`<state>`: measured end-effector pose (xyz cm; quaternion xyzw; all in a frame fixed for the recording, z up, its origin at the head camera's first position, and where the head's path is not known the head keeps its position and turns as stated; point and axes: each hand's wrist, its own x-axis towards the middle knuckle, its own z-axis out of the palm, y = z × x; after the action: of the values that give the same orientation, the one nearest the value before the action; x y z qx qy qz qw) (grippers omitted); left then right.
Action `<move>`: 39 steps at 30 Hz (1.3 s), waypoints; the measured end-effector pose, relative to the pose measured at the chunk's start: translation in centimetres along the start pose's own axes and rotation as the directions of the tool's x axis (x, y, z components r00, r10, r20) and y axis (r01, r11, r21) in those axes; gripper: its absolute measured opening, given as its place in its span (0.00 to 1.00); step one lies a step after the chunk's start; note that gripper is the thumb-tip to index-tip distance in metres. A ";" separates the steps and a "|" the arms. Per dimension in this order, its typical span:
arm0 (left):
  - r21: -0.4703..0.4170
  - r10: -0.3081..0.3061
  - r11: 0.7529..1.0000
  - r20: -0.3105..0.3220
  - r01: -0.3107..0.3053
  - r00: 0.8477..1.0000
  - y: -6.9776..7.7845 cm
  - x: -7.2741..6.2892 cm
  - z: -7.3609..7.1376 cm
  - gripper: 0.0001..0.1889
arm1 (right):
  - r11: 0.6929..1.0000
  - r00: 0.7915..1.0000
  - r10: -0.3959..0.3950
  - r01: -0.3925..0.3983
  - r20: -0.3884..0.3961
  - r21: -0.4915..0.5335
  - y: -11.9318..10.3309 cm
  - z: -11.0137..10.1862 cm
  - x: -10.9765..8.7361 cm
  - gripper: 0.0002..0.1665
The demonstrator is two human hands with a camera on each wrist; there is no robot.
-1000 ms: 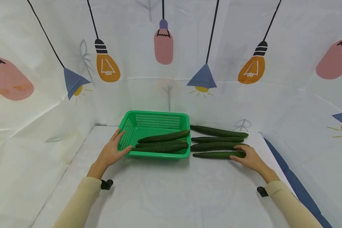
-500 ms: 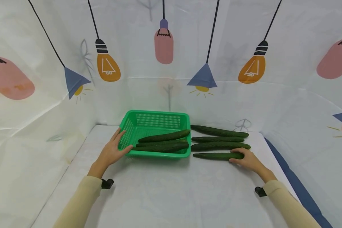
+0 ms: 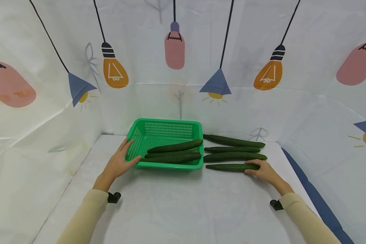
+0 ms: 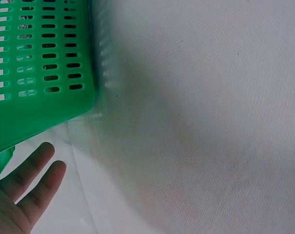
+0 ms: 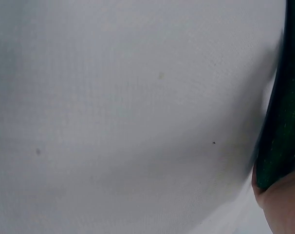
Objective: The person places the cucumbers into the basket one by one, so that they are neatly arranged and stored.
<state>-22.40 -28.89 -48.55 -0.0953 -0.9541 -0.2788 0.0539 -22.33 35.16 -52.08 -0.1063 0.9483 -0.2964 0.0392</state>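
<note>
In the head view my left hand [image 3: 118,163] rests at the left front corner of a green plastic basket [image 3: 170,166], thumb by the front rim and fingers spread along the left side. The left wrist view shows two straight fingers [image 4: 43,187] near the basket's slotted wall. Inside the basket lie several dark green cucumbers [image 3: 174,147]. My right hand [image 3: 266,173] pinches the right end of the nearest cucumber [image 3: 227,167] outside the basket, thumb in front and fingers behind. That cucumber [image 5: 284,117] runs down the right edge of the right wrist view into the hand.
Behind the gripped cucumber, three more cucumbers [image 3: 235,156] lie roughly parallel, their left ends close to the basket's right side. A white cloth covers the table [image 3: 183,210]. A white curtain [image 3: 158,101] printed with lamps stands directly behind.
The right hand's fingers have come off the second cucumber and closed on the end of the nearest one. The left hand and the basket have stayed in place.
</note>
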 end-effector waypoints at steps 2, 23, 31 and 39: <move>-0.002 0.003 1.000 0.000 -0.003 1.000 0.0 0.1 0.0 0.48 | 1.000 1.000 0.002 -0.002 -0.003 -0.004 -0.1 0.0 0.0 0.30; -0.013 0.010 1.000 -0.003 -0.010 1.000 0.0 0.0 0.0 0.48 | 0.998 0.999 -0.001 0.004 -0.047 0.070 -3.2 0.0 0.5 0.31; -0.007 0.011 1.000 -0.006 -0.011 1.000 -0.2 -0.1 -0.2 0.48 | 0.997 0.998 0.022 -0.018 -0.061 0.070 -4.4 -0.9 1.4 0.32; -0.003 0.016 1.000 -0.002 -0.016 1.000 -0.1 0.0 -0.1 0.48 | 0.995 0.991 0.059 -0.049 -0.117 0.088 -4.5 -1.8 2.2 0.34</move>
<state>-22.39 -29.01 -48.46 -0.1024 -0.9529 -0.2797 0.0570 -23.90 32.05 -48.06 -0.0609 0.9380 -0.3413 -0.0052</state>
